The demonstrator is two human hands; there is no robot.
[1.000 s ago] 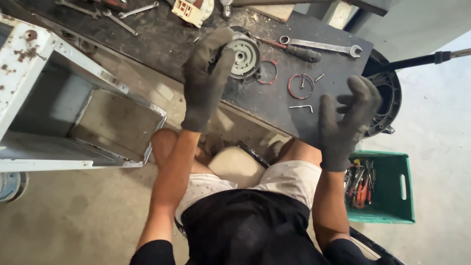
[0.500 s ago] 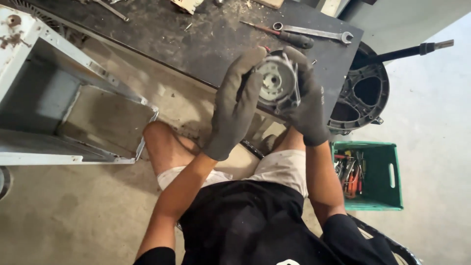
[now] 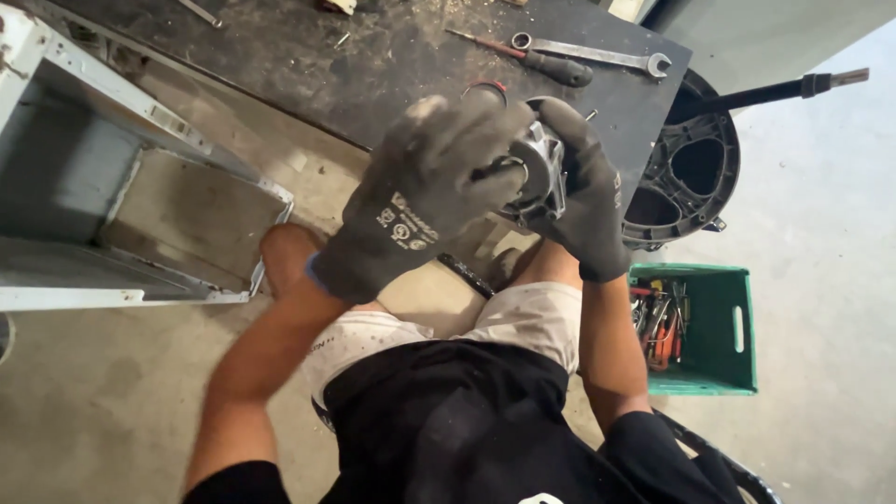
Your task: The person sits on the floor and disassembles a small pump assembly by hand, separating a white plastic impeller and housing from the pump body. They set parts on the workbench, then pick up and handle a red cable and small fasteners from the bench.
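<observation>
Head view: both gloved hands are clamped on a round grey metal part [image 3: 539, 173], held up in the air over the near edge of the dark workbench [image 3: 373, 56] and above the knees; left hand [image 3: 425, 191] wraps over its front and top, right hand [image 3: 583, 191] cups it from behind and the right side. On the bench beyond lie a combination wrench [image 3: 597, 56] and just beside it a screwdriver [image 3: 532, 58]. Left is an open white metal cabinet [image 3: 112, 187]; right on the floor are a black round housing [image 3: 686, 177] and a green crate of tools [image 3: 719, 331].
</observation>
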